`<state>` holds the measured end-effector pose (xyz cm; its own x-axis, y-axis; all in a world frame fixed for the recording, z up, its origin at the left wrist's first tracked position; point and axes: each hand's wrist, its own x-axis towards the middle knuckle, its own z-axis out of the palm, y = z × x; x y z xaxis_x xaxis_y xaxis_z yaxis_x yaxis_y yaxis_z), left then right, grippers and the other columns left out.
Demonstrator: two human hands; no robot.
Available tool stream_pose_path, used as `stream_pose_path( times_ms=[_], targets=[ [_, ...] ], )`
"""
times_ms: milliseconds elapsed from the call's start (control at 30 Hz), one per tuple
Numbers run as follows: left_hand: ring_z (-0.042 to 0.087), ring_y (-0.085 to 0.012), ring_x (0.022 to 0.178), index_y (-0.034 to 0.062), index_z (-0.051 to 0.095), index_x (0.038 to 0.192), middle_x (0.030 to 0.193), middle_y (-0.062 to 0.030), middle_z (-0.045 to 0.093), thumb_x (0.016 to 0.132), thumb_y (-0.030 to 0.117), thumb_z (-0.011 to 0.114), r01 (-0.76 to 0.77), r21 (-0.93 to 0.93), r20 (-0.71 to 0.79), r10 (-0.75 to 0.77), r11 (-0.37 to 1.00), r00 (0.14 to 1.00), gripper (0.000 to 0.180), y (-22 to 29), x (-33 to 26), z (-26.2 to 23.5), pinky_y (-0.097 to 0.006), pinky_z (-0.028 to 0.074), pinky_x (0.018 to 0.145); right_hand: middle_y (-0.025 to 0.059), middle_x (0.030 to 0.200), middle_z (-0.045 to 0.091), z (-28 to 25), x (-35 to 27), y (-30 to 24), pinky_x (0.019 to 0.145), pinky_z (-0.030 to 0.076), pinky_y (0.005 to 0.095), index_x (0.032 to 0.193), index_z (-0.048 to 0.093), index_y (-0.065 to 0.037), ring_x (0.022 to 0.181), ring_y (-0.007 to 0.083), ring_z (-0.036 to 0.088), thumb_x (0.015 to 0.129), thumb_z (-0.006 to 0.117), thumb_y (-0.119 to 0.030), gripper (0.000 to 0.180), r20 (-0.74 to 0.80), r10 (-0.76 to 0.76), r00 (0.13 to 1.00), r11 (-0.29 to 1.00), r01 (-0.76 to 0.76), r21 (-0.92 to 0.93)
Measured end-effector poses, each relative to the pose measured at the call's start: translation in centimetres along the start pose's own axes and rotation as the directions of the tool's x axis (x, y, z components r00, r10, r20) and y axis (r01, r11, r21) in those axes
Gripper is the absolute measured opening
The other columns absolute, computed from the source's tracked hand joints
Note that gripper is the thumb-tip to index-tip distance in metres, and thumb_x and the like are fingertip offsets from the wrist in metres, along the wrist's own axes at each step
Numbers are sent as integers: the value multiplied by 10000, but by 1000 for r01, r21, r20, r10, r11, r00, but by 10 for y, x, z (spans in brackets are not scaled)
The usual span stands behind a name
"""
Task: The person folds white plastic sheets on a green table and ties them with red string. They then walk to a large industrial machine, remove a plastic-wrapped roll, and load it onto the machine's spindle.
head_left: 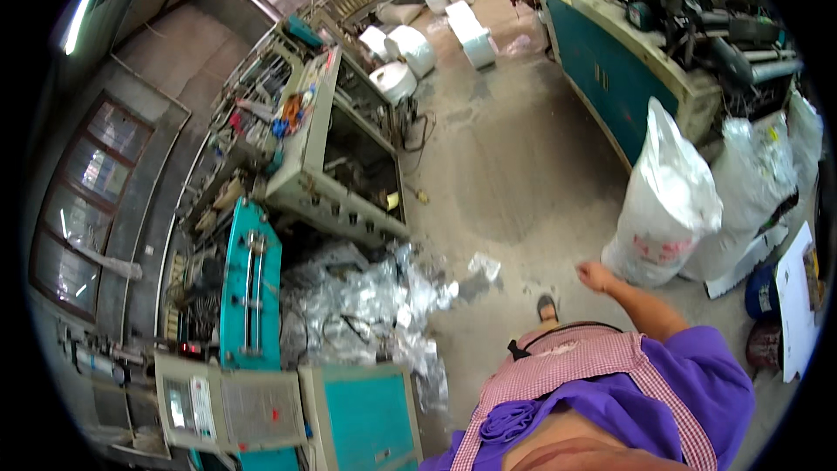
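My right hand (595, 277) hangs out in front of my body, its fingers loosely curled, and I see nothing in it. Just beyond it stands a tall white woven sack (664, 209) with red print and a gathered top; whether hand and sack touch, I cannot tell. My left hand is out of view. I wear a red-and-white checked apron (571, 358) over a purple top (702, 375). One foot in a dark shoe (547, 308) shows on the floor ahead of me.
Crumpled clear plastic film (357, 296) lies heaped at left beside a teal-and-grey machine (370, 410). A long machine frame (305, 166) stands beyond it. White film rolls (471, 35) sit far ahead. A teal machine (602, 70) and another stuffed sack (741, 183) line the right.
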<state>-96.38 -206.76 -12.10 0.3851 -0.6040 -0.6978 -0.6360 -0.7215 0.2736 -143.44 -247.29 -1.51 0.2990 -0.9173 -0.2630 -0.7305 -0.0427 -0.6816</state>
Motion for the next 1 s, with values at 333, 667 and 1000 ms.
stream_pose_path(
  times_ms=[333,667,1000],
  targets=[
    [601,-307,943,3,584,1040,1005,-185,619,829,223,558,-709,44,-263,693,704,671,306,621,279,-323,-369,473,806,186,788,638,-37,47,197,703,490,426,715,671,-37,755,344,619,658,544,-170,193,-209,540,816,824,-563,-69],
    [528,-334,1054,39,551,1143,1109,-197,571,805,320,557,-586,282,76,592,759,803,439,663,447,-318,-415,400,922,214,813,615,-137,368,224,698,480,430,694,660,-31,769,372,597,690,571,-243,230,226,242,944,905,-135,-404],
    [579,-374,881,36,628,892,922,-204,610,773,275,558,200,-67,76,-195,977,978,276,563,493,-294,-434,463,760,205,922,616,-373,790,10,768,465,416,964,601,5,876,373,581,769,517,-127,250,-150,62,987,998,-64,-9]
  ],
)
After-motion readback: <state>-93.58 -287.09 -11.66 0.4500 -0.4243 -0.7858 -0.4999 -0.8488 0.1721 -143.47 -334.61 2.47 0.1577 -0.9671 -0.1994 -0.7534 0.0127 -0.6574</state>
